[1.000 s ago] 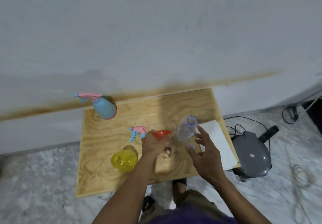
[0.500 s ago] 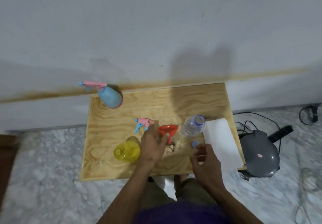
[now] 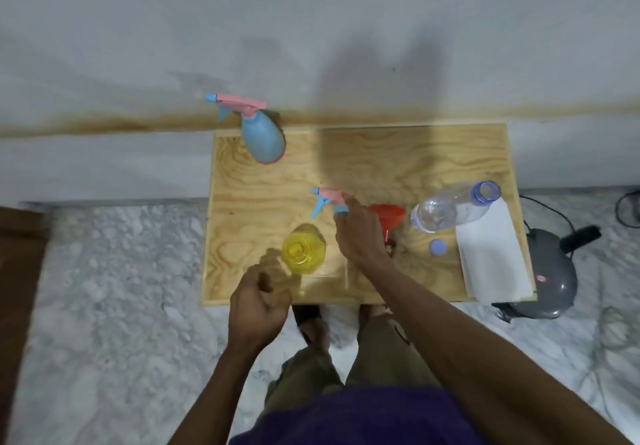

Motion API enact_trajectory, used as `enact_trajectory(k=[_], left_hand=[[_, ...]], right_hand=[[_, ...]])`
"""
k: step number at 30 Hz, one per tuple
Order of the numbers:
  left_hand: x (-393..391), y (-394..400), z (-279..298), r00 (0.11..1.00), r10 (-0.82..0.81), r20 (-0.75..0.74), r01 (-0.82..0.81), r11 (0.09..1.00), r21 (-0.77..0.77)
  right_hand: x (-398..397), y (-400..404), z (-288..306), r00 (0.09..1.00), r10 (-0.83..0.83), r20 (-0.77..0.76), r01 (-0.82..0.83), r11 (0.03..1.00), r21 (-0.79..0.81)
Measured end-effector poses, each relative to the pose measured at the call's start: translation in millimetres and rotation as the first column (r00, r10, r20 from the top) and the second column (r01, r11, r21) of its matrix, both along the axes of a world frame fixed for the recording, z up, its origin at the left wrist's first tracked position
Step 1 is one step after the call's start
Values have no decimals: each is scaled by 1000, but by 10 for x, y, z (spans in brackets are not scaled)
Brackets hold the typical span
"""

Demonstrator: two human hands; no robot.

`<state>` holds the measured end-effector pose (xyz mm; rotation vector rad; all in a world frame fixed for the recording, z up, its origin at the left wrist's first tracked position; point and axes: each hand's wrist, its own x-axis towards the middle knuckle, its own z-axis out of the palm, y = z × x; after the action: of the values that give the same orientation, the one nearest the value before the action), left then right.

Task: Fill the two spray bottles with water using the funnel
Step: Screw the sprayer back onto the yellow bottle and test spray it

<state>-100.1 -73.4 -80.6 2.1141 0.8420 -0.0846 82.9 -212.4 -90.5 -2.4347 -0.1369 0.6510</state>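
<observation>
Here, the detached spray head (image 3: 329, 198) is touched by the fingers of the right hand (image 3: 360, 233); the red funnel (image 3: 388, 217) is seen just beside it. The left hand (image 3: 258, 306), loosely curled, is kept near the open yellow bottle (image 3: 304, 252) on the desk (image 3: 398, 160).

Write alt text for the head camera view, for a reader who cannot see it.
Seen from above, a person's right hand reaches to a loose pink spray head on a wooden table, beside a red funnel; the left hand hangs loosely curled near an open yellow bottle. A blue spray bottle, an uncapped clear water bottle and its cap also sit there.
</observation>
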Motion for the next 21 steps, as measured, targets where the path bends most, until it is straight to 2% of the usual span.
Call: enact_trajectory(k=[2, 5, 9, 14, 18, 21], left_hand=[[81, 58, -52, 994, -89, 68, 93, 993, -67], [236, 94, -117, 966, -173, 191, 192, 978, -83], [409, 62, -192, 973, -110, 204, 151, 968, -198], [436, 35, -339, 952, -176, 249, 200, 977, -77], [449, 69, -387, 951, -197, 238, 216, 975, -58], [428, 97, -274, 958, -136, 252, 167, 980, -107]], right_hand=[[52, 98, -48, 1000, 21, 1, -21, 997, -69], [105, 206, -51, 998, -60, -29, 55, 987, -153], [127, 310, -50, 999, -34, -14, 29, 970, -241], [146, 389, -153, 962, -267, -50, 249, 941, -230], [111, 388, -157, 945, -324, -45, 312, 933, -180], [78, 403, 1, 938, -347, -15, 346, 936, -67]])
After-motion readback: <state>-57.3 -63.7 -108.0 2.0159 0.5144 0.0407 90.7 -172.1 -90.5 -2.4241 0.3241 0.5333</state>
